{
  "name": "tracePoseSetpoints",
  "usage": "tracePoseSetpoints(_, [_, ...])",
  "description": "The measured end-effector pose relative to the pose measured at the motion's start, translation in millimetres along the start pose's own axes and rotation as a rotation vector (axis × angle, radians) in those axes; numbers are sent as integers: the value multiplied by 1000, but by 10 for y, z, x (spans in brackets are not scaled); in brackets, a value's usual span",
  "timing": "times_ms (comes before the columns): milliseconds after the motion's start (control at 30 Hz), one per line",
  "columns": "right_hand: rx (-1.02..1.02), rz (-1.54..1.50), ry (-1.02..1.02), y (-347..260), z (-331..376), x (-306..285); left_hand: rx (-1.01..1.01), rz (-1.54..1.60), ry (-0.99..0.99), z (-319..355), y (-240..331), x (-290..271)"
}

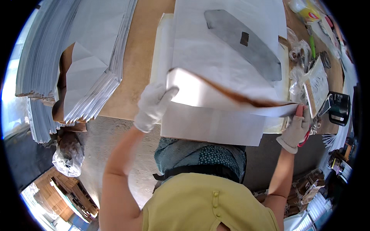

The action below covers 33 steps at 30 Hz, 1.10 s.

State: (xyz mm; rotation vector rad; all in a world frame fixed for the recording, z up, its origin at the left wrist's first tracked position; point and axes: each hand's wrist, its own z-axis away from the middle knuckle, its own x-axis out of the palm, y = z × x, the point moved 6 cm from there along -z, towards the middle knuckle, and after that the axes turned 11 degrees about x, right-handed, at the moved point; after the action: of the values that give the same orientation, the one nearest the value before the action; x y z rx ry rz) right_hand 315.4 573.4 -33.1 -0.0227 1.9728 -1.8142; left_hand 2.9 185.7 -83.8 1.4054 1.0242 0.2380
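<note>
A white paper bag [216,127] with a brown inner side lies at the table's front edge, its upper layer [231,98] lifted and blurred along the brown edge. My left hand [152,106], in a white glove, grips the left end of this layer with the thumb on top. At its right end, my gloved right hand [295,129] is closed by the paper's corner. A red loop-like handle [305,139] shows at that palm; the rest of the tool is hidden. Beyond lies a grey, long flat plate [243,44] with a dark rectangular mark, on white paper.
Tall stacks of white paper bags [96,34] stand on the brown table [144,50] at left. Along the right lie clear plastic wraps, a green-handled tool [312,46], a roll of tape [325,59] and a dark mug [339,107]. A plastic-wrapped bundle [69,156] sits below left.
</note>
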Motion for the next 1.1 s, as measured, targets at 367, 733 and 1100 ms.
tracePoseSetpoints(367, [-78, 616, -126, 336, -253, 1099, 133, -688, 267, -325, -19, 185])
tracePoseSetpoints(733, [102, 768, -251, 272, -584, 1243, 609, -729, -60, -823, 211, 785])
tracePoseSetpoints(1100, [-692, 492, -428, -468, 666, 2790, 353, -780, -103, -1030, 143, 964])
